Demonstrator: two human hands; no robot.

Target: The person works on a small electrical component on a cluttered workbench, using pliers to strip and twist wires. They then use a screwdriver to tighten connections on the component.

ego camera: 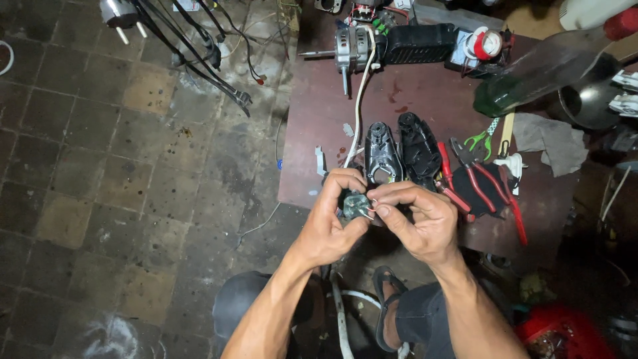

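Right at the near edge of the tabletop [412, 100], both hands meet around a small motor part [355, 205], a greyish metal piece with thin copper-coloured wires coming off it. The left hand [332, 219] cups it from the left and below, fingers curled around it so it sits steady in the air above the knees. The right hand [415, 219] comes in from the right with thumb and forefinger pressed together on one of the fine wires, the other fingers folded out of the way, which looks like a grip meant for delicate work.

Just beyond the hands lie two black plastic shell halves [399, 149], open side up and side by side, probably set close so they stay within reach. To their right are red-handled pliers [488, 183] and a red screwdriver [444, 166], with green-handled scissors [484, 138] a little farther off. At the far side of the tabletop sits a larger electric motor [352, 50] with its shaft pointing left, and a white cord [359, 106] runs from it down toward the hands. A grey rag [548, 143] lies at the right.
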